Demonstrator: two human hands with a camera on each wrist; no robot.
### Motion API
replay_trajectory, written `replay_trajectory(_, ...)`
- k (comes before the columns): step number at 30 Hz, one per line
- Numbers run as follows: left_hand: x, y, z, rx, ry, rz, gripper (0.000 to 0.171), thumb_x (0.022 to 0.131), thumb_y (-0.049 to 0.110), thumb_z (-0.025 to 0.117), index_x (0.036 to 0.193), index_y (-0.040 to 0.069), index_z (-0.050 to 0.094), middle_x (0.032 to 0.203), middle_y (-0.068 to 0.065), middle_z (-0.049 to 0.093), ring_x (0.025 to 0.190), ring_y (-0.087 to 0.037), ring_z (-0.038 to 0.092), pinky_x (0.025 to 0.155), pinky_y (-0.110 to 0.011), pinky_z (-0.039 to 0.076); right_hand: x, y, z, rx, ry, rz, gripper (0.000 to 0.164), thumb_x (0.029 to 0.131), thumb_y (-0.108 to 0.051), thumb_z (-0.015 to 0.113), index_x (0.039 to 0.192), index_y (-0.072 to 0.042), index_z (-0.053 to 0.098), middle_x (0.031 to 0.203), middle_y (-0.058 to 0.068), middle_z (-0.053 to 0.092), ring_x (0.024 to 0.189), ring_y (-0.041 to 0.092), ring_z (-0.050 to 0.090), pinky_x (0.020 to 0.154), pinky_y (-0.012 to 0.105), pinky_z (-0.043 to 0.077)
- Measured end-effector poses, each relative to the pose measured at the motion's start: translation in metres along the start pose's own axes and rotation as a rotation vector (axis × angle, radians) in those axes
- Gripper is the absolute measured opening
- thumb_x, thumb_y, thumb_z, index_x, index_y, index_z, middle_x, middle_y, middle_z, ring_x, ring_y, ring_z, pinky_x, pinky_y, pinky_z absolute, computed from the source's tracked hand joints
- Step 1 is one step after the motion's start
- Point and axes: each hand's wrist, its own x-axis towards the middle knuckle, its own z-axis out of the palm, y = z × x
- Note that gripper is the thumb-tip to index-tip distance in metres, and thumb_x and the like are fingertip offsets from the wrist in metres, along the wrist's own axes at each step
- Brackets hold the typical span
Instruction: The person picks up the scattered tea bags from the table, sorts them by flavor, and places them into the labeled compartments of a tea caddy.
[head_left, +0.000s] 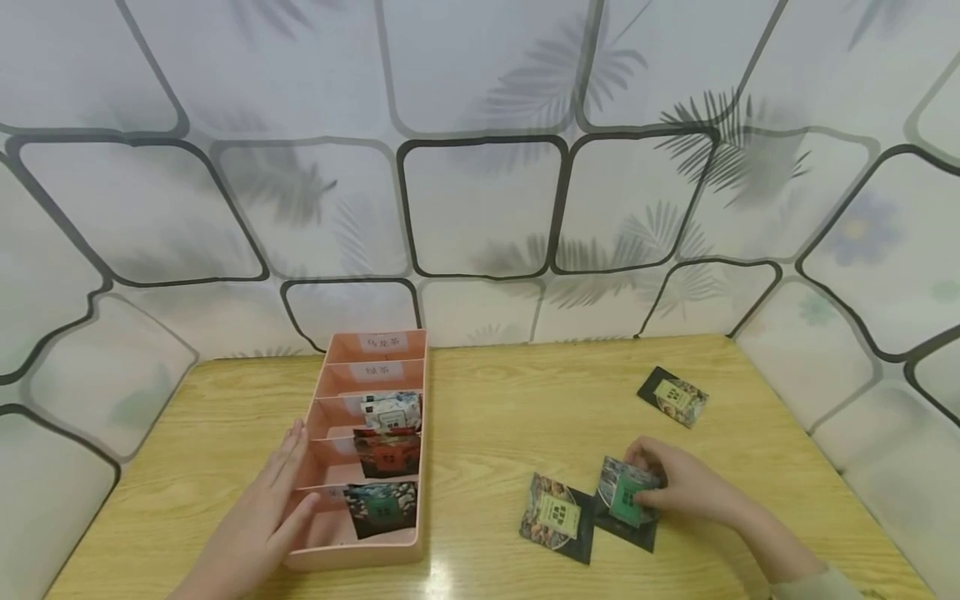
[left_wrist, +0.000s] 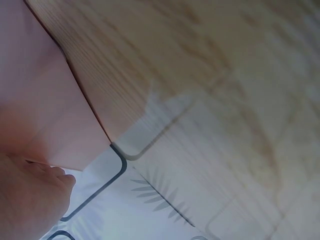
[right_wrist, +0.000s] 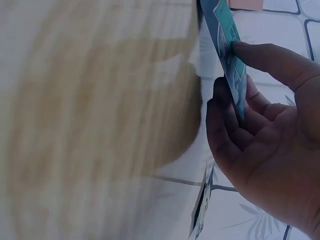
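My right hand (head_left: pixel 686 483) pinches a dark tea sachet with a green label (head_left: pixel 624 500) between thumb and fingers; the right wrist view shows this green-labelled sachet (right_wrist: pixel 235 65) edge-on. Just left of it lies a dark sachet with a yellow-green label (head_left: pixel 557 517), nearly meeting it in the head view. My left hand (head_left: pixel 258 508) rests along the left wall of a pink divided box (head_left: pixel 360 557), fingers straight and thumb over the front compartment's side. Inside the box, a green-labelled sachet (head_left: pixel 382 508) stands in the front compartment, a red one (head_left: pixel 387 456) behind it, then white ones (head_left: pixel 393 411).
Another sachet with a yellow-green label (head_left: pixel 673 397) lies farther back on the right of the wooden table (head_left: pixel 487 417). The two rear compartments of the box carry paper labels (head_left: pixel 383 342). A patterned curtain-like backdrop (head_left: pixel 480 208) encloses the table's back and sides.
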Motion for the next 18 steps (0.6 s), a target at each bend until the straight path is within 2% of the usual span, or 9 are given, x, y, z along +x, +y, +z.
replay_trajectory(6, 0.0, -0.001, 0.0, 0.015, 0.013, 0.024, 0.079, 0.111, 0.038, 0.056, 0.172, 0.01, 0.013, 0.178, -0.019, 0.018, 0.163, -0.039, 0.025, 0.109, 0.007, -0.01, 0.009, -0.007, -0.006, 0.045, 0.007, -0.027, 0.027, 0.095, -0.012, 0.077, 0.117, -0.008, 0.063, 0.109, 0.002, 0.069, 0.098, -0.002, 0.062, 0.082, 0.022, 0.054)
replay_trajectory(12, 0.0, -0.001, 0.0, 0.02, 0.003, 0.015, 0.081, 0.111, 0.039, 0.055, 0.172, 0.01, 0.012, 0.178, -0.019, 0.017, 0.162, -0.041, 0.025, 0.108, 0.007, -0.011, 0.017, -0.016, -0.011, 0.01, 0.038, -0.039, 0.022, 0.097, -0.012, 0.076, 0.116, -0.009, 0.065, 0.115, 0.005, 0.069, 0.105, 0.006, 0.065, 0.085, 0.023, 0.056)
replay_trajectory(18, 0.001, 0.0, 0.0, 0.02, 0.012, 0.021, 0.08, 0.111, 0.038, 0.056, 0.172, 0.009, 0.012, 0.178, -0.02, 0.018, 0.162, -0.042, 0.026, 0.109, 0.006, -0.011, 0.027, -0.027, -0.016, -0.008, 0.073, -0.043, 0.019, 0.1, -0.016, 0.074, 0.117, -0.012, 0.066, 0.118, 0.004, 0.069, 0.109, 0.007, 0.064, 0.085, 0.025, 0.056)
